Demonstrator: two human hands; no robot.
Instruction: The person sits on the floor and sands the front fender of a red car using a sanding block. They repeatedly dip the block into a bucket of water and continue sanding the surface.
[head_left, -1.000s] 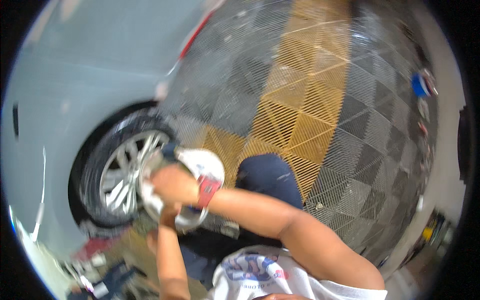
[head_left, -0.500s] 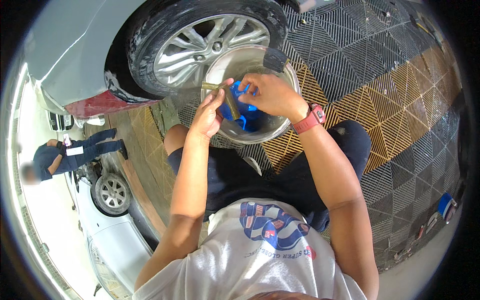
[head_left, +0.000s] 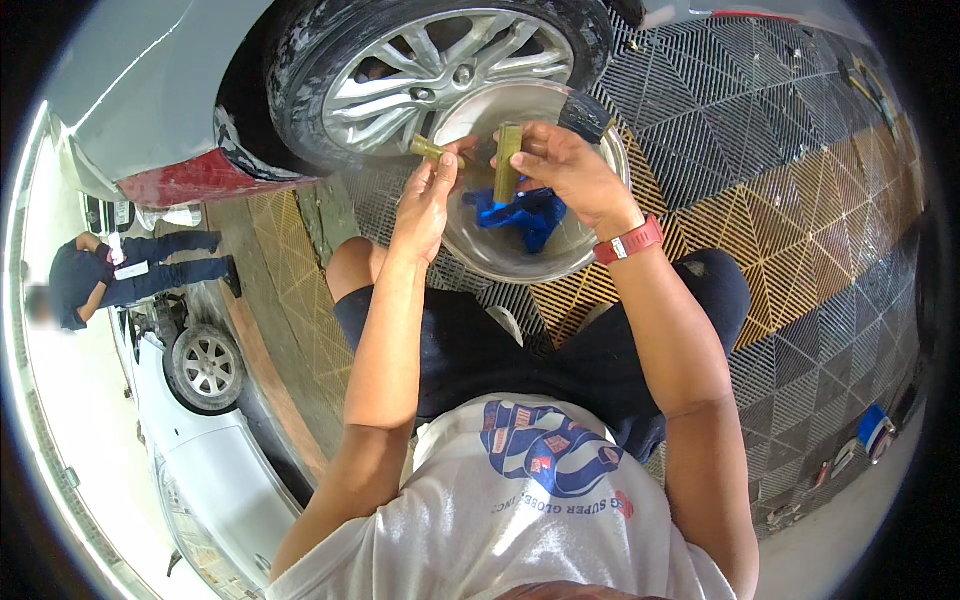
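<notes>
Between my legs, a round, pale-rimmed bucket (head_left: 615,235) sits beside a car wheel. Over it, my left hand (head_left: 425,210) pinches a short olive-yellow bar (head_left: 428,149) with fingers and thumb. My right hand (head_left: 580,178) grips an upright olive-yellow block (head_left: 507,170), its thumb on the near face. What the two pieces are made of I cannot tell. Crumpled blue sheeting (head_left: 540,215), either plastic or cloth, lies in the bucket below the block. My fingertips behind the pieces are partly hidden.
A dark flat piece (head_left: 585,116) rests at the bucket's far right rim. Close ahead stands the silver car wheel (head_left: 375,120). Ridged floor tiles (head_left: 760,230) spread to the right, with a blue brush-like item (head_left: 875,428) far off. A person (head_left: 85,280) stands at the left.
The block has gone from slanting against the left-hand bar to upright in my right hand. My right hand has left the blue sheeting, which now lies lower in the bucket. The view has shifted slightly.
</notes>
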